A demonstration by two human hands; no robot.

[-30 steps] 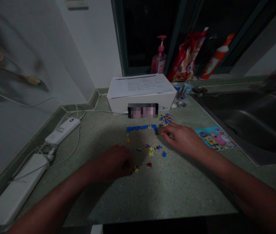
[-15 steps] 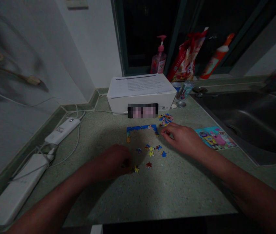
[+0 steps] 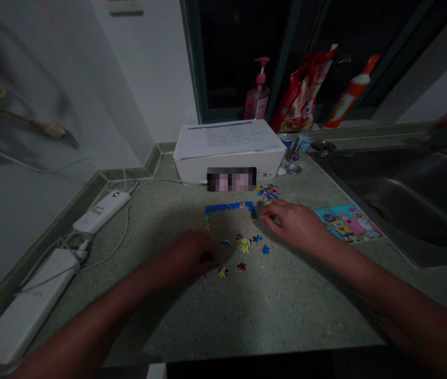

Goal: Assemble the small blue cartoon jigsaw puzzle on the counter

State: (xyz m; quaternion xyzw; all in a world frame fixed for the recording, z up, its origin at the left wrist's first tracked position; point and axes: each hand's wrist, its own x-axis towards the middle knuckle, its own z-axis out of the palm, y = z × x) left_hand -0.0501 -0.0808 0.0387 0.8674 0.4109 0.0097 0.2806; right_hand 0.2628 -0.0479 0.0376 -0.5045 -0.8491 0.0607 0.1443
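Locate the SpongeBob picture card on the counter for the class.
In the head view, the SpongeBob picture card lies to the right of the person's right hand, beside the steel sink.

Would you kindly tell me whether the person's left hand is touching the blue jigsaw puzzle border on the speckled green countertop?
Apart. The head view shows bare speckled green countertop between the left hand and the lower-left end of the blue jigsaw puzzle border.
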